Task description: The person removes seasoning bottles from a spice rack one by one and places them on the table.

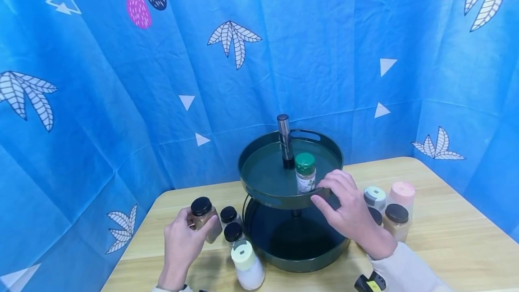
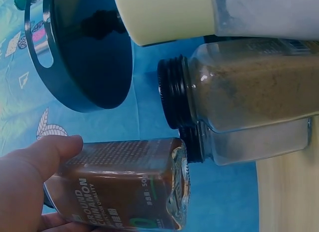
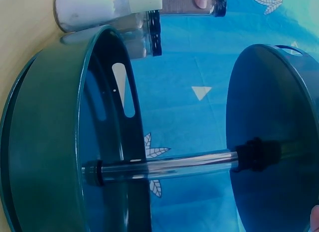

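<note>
A square glass jar of ground cinnamon (image 2: 124,187) with a black lid is tilted in my left hand (image 1: 182,240), clear of the table, the thumb along one side and fingers around the other. My right hand (image 1: 346,208) is at the front right rim of a dark green two-tier round tray (image 1: 263,196). Its fingers lie over the upper tier's rim and the thumb sits lower on the outside, pinching the rim. Just left of those fingertips, a green-capped spice jar (image 1: 306,174) stands upright on the upper tier.
Two black-lidded jars (image 1: 233,232) and a cream-capped bottle (image 1: 248,268) of white contents stand left of the tray. To its right are a pink-capped bottle (image 1: 402,193), a white-capped one (image 1: 375,198) and black-lidded jars (image 1: 396,220). A blue curtain (image 1: 251,84) hangs behind the wooden table (image 1: 454,238).
</note>
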### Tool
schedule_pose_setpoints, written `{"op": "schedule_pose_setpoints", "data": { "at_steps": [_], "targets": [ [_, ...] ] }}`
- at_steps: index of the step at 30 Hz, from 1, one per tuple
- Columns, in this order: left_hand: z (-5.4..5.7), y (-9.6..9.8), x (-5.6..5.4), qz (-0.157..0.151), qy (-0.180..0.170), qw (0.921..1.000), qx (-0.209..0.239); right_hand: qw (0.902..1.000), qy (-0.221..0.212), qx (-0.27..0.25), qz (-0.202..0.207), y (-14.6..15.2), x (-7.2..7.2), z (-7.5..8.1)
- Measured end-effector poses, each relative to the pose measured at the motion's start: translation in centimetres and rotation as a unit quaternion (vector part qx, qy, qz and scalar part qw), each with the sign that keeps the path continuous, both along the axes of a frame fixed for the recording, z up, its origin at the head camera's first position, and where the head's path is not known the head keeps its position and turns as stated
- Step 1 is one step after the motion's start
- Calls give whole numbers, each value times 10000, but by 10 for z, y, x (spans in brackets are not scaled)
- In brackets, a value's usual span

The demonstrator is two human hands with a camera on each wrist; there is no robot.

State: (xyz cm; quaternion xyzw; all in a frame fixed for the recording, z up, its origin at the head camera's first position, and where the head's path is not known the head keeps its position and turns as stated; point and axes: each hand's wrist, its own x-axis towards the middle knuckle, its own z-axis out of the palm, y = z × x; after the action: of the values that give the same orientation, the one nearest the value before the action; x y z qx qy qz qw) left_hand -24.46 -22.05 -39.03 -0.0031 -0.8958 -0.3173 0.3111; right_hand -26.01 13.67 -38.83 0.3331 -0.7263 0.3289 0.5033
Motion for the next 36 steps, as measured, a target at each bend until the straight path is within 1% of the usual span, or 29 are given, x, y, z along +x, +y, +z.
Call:
{"op": "schedule_pose_setpoints", "data": {
  "at_steps": [4,15,25,32,36],
  "targets": [
    [-3,-1,-1,0,-65,10000,9,10000,-31,-8,-15,0,0,0],
    [-14,-5,-6,39,-109,9999,46,10000,14,14,-9,0,-2,-1],
    [-21,-6,-10,42,6,10000,-43,10000,1,14,-12,0,-1,-1],
    [-27,-6,-12,79,-142,9998,-85,10000,-40,6,-32,1,-1,-1],
    [-29,-6,-12,100,-168,9998,-89,10000,-52,2,-28,1,-1,-1]
  ]
}}
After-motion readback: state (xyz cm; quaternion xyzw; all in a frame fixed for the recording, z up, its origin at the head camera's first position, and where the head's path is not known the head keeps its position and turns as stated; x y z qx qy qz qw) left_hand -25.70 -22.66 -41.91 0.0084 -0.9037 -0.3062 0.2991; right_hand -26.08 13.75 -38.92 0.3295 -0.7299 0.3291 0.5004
